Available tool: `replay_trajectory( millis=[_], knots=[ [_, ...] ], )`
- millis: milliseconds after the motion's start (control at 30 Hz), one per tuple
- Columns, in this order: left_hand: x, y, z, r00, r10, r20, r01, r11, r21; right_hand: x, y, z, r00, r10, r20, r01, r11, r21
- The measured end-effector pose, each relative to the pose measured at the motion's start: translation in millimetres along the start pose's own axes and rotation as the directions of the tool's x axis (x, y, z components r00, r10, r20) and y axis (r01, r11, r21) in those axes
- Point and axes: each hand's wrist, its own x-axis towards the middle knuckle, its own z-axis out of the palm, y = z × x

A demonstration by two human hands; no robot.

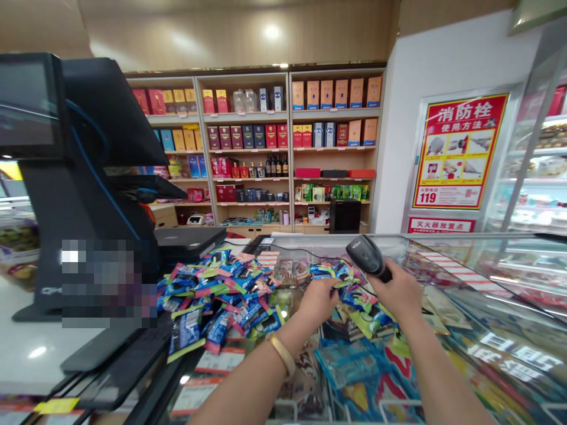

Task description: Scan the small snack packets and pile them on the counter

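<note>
My right hand (402, 292) is wrapped round the handle of a black handheld barcode scanner (364, 255), its head tilted up and to the left. Over the smaller heap of snack packets (365, 304), my left hand (318, 300) is closed, its fingertips pinching the edge of a small snack packet (342, 284). A gold bangle (282, 353) circles the left wrist. To the left lies a larger heap of blue, pink and green snack packets (230, 289). Both heaps rest on a glass-topped counter (305, 251).
A black point-of-sale terminal (48, 195) stands at the left, beside a flat black device (190, 237). Bagged goods (354, 366) show beneath the glass. Shelves of boxed bottles (248, 139) line the back wall. The scanner's cable (287, 248) trails across the counter.
</note>
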Motion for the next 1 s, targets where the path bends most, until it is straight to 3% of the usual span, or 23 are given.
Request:
replay_trajectory(
  millis=[100,200,300,400,533,633,733,1000],
  knots=[
    [-5,-6,-10.2,0.983,-0.171,-0.069,0.136,0.924,-0.358,-1,-1,0,1.000,-0.007,0.002,0.007,1.000,0.008],
    [-15,-9,-27.3,0.936,-0.349,-0.036,0.242,0.716,-0.655,-1,-2,1,1.000,-0.025,-0.001,0.025,0.999,0.039],
    [-26,-8,-49.0,0.885,-0.466,0.015,0.295,0.534,-0.793,0,-3,2,0.997,-0.070,-0.009,0.071,0.993,0.095],
    [-34,-10,-67.9,0.832,-0.552,-0.062,0.230,0.443,-0.866,-1,-7,2,0.980,-0.197,-0.004,0.194,0.960,0.201],
    [-38,-18,-82.1,0.767,-0.592,-0.248,0.128,0.520,-0.844,-6,-23,-3,0.920,-0.389,0.046,0.352,0.873,0.338],
    [-39,-22,-85.6,0.760,-0.564,-0.323,0.112,0.603,-0.790,-10,-37,-10,0.865,-0.485,0.128,0.403,0.824,0.399],
    [-39,-22,-85.9,0.764,-0.551,-0.336,0.106,0.621,-0.776,-13,-47,-15,0.809,-0.535,0.243,0.406,0.808,0.427],
    [-39,-22,-84.3,0.760,-0.559,-0.332,0.114,0.618,-0.778,-13,-52,-19,0.799,-0.529,0.285,0.386,0.816,0.431]
  ],
)
